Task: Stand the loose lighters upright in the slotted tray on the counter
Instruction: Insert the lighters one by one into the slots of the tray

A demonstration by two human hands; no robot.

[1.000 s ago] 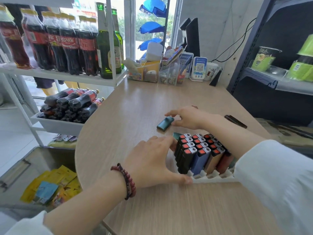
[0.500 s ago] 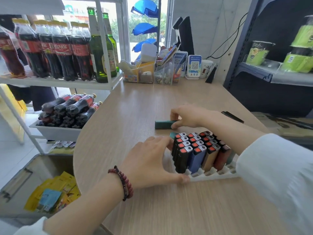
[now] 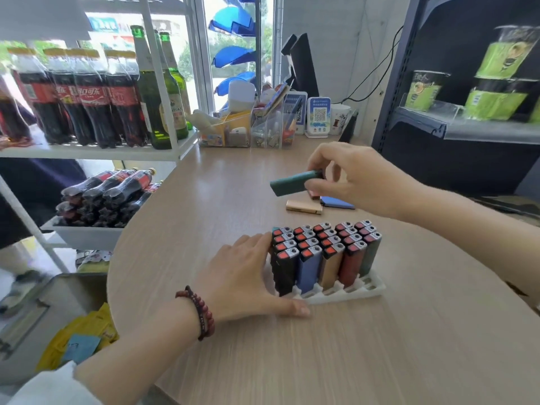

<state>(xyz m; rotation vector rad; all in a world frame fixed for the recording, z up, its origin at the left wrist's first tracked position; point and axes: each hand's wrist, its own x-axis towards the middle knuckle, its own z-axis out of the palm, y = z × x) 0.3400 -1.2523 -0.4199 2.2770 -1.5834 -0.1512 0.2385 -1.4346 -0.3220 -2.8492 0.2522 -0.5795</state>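
A white slotted tray [image 3: 355, 292] sits on the wooden counter [image 3: 321, 346], filled with several upright lighters [image 3: 321, 249] with red tops. My left hand [image 3: 248, 276] rests against the tray's left side, fingers straight, thumb along the front edge. My right hand [image 3: 353, 178] is raised above the counter behind the tray and pinches one end of a dark green lighter [image 3: 293, 182], held roughly level. Three loose lighters lie flat under it: a gold one [image 3: 304, 206], a blue one [image 3: 337, 202] and a red one [image 3: 314, 194], partly hidden.
A white rack [image 3: 96, 152] with cola and beer bottles stands at the left. Clear boxes of small goods [image 3: 248, 130], QR code stands [image 3: 318, 116] and a screen line the counter's far end. A dark shelf [image 3: 467, 127] with green cups is at the right.
My right hand has lifted the dark green lighter off the counter and raised it. The gold, blue and red lighters under it have come into sight. My left hand stays at the tray.
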